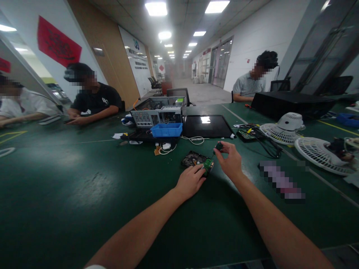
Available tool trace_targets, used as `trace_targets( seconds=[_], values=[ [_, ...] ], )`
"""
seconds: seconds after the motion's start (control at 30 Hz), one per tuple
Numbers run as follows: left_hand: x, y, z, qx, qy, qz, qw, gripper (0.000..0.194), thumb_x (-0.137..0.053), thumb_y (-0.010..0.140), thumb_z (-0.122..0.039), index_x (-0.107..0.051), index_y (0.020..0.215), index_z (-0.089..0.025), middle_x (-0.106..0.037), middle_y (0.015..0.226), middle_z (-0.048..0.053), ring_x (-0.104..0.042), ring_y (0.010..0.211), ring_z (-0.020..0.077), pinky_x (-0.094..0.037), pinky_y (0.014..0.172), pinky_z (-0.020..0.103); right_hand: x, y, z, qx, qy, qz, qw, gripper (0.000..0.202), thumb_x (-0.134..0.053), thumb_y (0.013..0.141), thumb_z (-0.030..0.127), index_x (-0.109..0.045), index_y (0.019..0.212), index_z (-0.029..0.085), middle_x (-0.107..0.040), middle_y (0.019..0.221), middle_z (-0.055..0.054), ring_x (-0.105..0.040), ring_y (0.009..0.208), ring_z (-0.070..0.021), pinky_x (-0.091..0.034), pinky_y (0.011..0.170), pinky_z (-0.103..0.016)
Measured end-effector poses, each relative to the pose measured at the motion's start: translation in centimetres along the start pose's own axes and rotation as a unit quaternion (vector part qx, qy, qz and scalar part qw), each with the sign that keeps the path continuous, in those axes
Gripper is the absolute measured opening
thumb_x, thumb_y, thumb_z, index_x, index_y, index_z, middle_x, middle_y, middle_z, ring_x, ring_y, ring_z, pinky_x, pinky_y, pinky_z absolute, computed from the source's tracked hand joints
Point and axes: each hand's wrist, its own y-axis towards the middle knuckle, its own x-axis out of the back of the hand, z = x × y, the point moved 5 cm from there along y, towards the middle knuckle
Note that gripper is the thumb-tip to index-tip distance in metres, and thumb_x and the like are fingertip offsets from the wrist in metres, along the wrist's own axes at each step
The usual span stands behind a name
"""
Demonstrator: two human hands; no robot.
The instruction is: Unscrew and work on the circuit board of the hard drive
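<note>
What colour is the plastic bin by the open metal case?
The bin is blue, clearest in the head view.

A single head-worn camera is looking forward and down from above the near edge of the green worktop [92,194], facing across to its far edge and the room beyond, sitting close to the near edge and sharing no scene with another view.

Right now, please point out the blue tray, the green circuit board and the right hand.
Blue tray [166,132]: head view, front wall.
Green circuit board [208,164]: head view, exposed face.
Right hand [232,160]: head view, middle.
</note>
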Motion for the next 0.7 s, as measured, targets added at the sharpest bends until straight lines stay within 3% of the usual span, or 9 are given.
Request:
trace_targets(
  seconds=[0.2,0.37,0.53,0.7],
  values=[
    [-0.11,-0.05,0.08,0.000,0.002,0.002,1.000,0.033,-0.059,0.097,-0.030,-0.059,0.130,-0.023,-0.058,0.140,0.007,-0.060,0.119,0.0263,-0.052,0.101,0.043,0.16,0.19,0.96,0.069,-0.024,0.009,0.997,0.035,-0.061,0.094,0.026,-0.057,0.128,0.023,-0.065,0.112,-0.011,-0.068,0.089,-0.0228,-0.062,0.080,-0.042],
    [0.05,-0.02,0.00,0.002,0.007,0.008,1.000,0.033,-0.058,0.098,-0.031,-0.058,0.130,-0.023,-0.058,0.140,0.007,-0.060,0.118,0.0260,-0.052,0.100,0.042,0.56,0.39,0.70,0.056,-0.041,-0.021,0.997,0.036,-0.065,0.092,0.028,-0.058,0.126,0.022,-0.063,0.113,-0.011,-0.067,0.087,-0.0224,-0.062,0.078,-0.043],
    [0.11,-0.02,-0.18,0.004,0.013,0.005,1.000,0.035,-0.059,0.098,-0.030,-0.057,0.132,-0.023,-0.058,0.141,0.006,-0.059,0.119,0.0261,-0.051,0.102,0.042,0.25,0.10,0.34,0.056,-0.049,-0.015,0.997,0.040,-0.062,0.093,0.027,-0.054,0.133,0.022,-0.063,0.123,-0.014,-0.068,0.092,-0.0234,-0.062,0.081,-0.044],
    [0.05,-0.04,-0.07,0.003,0.014,0.004,1.000,0.035,-0.059,0.097,-0.029,-0.057,0.131,-0.023,-0.057,0.141,0.007,-0.059,0.119,0.0256,-0.051,0.102,0.042,0.39,0.19,0.34,0.042,-0.053,-0.027,0.997,0.037,-0.065,0.092,0.026,-0.056,0.127,0.022,-0.062,0.118,-0.012,-0.067,0.086,-0.0207,-0.063,0.077,-0.041]
  ],
)
